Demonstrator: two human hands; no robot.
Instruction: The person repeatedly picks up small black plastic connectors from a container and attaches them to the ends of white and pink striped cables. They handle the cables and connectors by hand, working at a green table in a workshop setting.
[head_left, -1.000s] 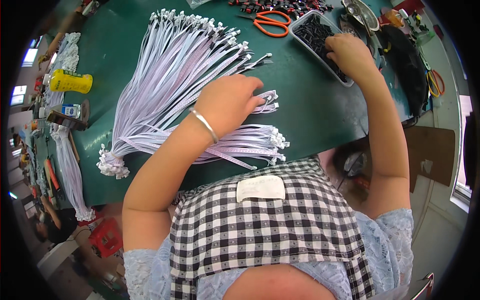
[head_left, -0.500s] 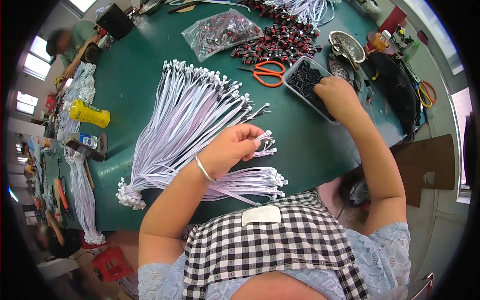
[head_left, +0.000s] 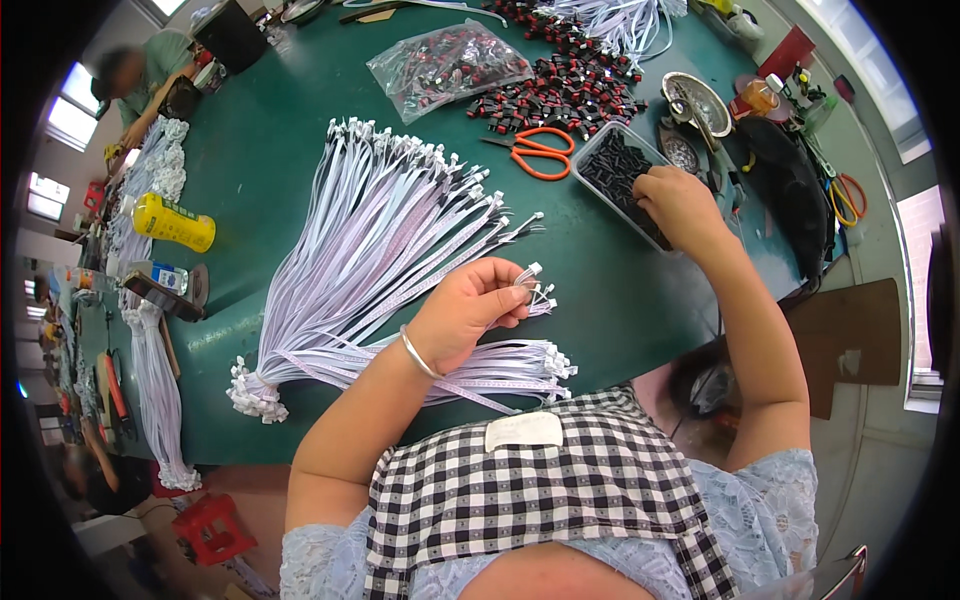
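Note:
My left hand (head_left: 482, 308) pinches a flat white cable near its white connector end (head_left: 533, 270), above the lower part of a fanned cable bundle (head_left: 345, 250). That bundle is gathered at the lower left, and several of its far ends carry black pieces. Further strands of white-ended cables (head_left: 520, 365) lie just below this hand. My right hand (head_left: 677, 205) dips with bent fingers into a clear plastic box (head_left: 655, 240) of short black tubes (head_left: 615, 168). Its fingertips are closed among the tubes, and what they grip is hidden.
Orange-handled scissors (head_left: 543, 154) lie left of the box. Behind them are a heap of red-and-black parts (head_left: 560, 90) and a clear bag (head_left: 445, 68). A metal bowl (head_left: 697, 102) stands at the right, a yellow bottle (head_left: 174, 222) at the left. A co-worker (head_left: 145, 80) sits far left.
My left hand has shifted slightly right, and the cable end it holds now points up more. My right hand stays at the box, its fingers a little nearer the box's right side.

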